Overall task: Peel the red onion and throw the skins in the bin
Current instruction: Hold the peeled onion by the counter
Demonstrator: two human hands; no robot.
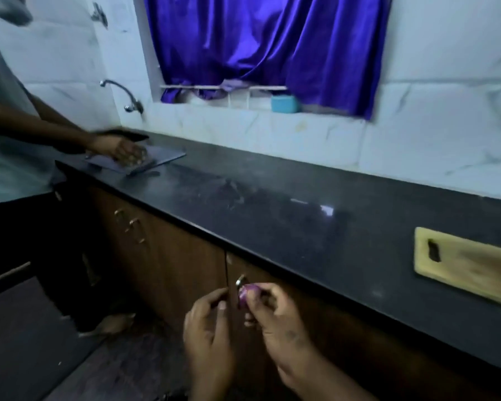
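A small red onion [246, 296], purple and shiny, is held in front of the brown cabinet doors, below the counter edge. My right hand [275, 316] grips it with curled fingers and thumb. My left hand [210, 328] is just to its left, fingers curled toward the onion; whether it pinches a bit of skin is too blurred to tell. No bin is in view.
A black stone counter [272, 204] runs from left to right. A wooden cutting board [469, 264] lies on it at the right. Another person [9, 140] stands at the left, a hand on a flat grey board [162, 159]. A tap [122, 94] sticks out of the tiled wall.
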